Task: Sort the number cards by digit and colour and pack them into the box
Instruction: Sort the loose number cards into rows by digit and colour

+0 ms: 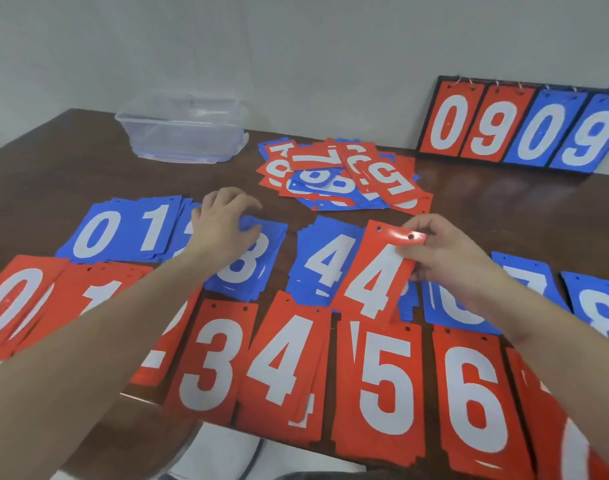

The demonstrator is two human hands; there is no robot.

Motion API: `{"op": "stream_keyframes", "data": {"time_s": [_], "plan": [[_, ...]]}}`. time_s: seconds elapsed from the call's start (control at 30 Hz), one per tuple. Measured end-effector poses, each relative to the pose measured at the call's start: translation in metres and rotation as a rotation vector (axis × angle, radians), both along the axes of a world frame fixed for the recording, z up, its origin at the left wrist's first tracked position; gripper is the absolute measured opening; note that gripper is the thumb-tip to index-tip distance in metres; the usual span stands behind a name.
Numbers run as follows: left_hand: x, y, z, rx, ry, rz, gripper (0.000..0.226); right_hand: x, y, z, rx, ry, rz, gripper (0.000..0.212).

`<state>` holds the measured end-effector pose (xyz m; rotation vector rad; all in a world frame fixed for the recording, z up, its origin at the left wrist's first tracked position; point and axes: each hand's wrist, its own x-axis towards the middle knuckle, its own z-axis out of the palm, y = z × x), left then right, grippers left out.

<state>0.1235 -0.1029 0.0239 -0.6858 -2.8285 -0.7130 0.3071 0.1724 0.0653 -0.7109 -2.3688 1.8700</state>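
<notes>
I am pinching a red 4 [372, 271] by its top edge in my right hand [448, 261], thumb and fingers closed on the strip with the punched holes, and it is hanging tilted above the blue 4s [327, 261]. It belongs on the red 4 pile [282, 362] in the near row, so I am judging that the clean way is to lower it flat, digit upright, and square its edges to the pile so the stack is not fanning out. My left hand [227, 220] is resting on the blue 3s [251, 265], fingers curled over their top edge, steadying them. The unsorted heap [341, 174] is lying farther back, and the box [182, 129], a clear tub, is sitting beyond it to the left, apparently with nothing in it yet.

The table [71, 161] is dark glossy wood, slippery for cards, I am guessing. A scoreboard [525, 126] reading 0909 is leaning against the plain pale wall [296, 39].
</notes>
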Motion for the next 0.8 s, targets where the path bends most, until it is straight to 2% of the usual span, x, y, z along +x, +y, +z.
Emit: {"op": "stream_keyframes", "data": {"time_s": [0.13,0.2,0.27,0.37,0.5,0.63,0.7,0.8], "plan": [[0.019,-0.007,-0.002,0.082,-0.01,-0.035,0.021,0.006,-0.018,0.005,-0.133,-0.038,0.147,0.031],[0.026,-0.012,-0.003,0.084,-0.006,-0.049,0.02,0.006,-0.031,0.004,-0.13,-0.056,0.262,0.039],[0.032,-0.019,-0.001,0.092,-0.005,-0.053,0.019,0.007,-0.047,0.002,-0.014,-0.08,0.397,0.046],[0.043,-0.031,0.003,0.13,-0.006,-0.059,0.018,0.009,-0.07,0.0,0.194,-0.048,0.501,0.041],[0.055,-0.048,0.002,0.144,0.034,-0.052,0.018,0.009,-0.092,-0.006,0.381,-0.006,0.541,0.032],[0.061,-0.063,0.0,0.132,0.033,-0.028,0.019,0.007,-0.102,-0.024,0.691,0.065,0.567,0.025],[0.064,-0.066,-0.002,0.117,0.039,-0.027,0.019,0.004,-0.103,-0.031,0.845,0.114,0.582,0.028],[0.064,-0.064,-0.003,0.112,0.037,-0.033,0.02,0.0,-0.099,-0.034,0.892,0.121,0.595,0.036]]}}
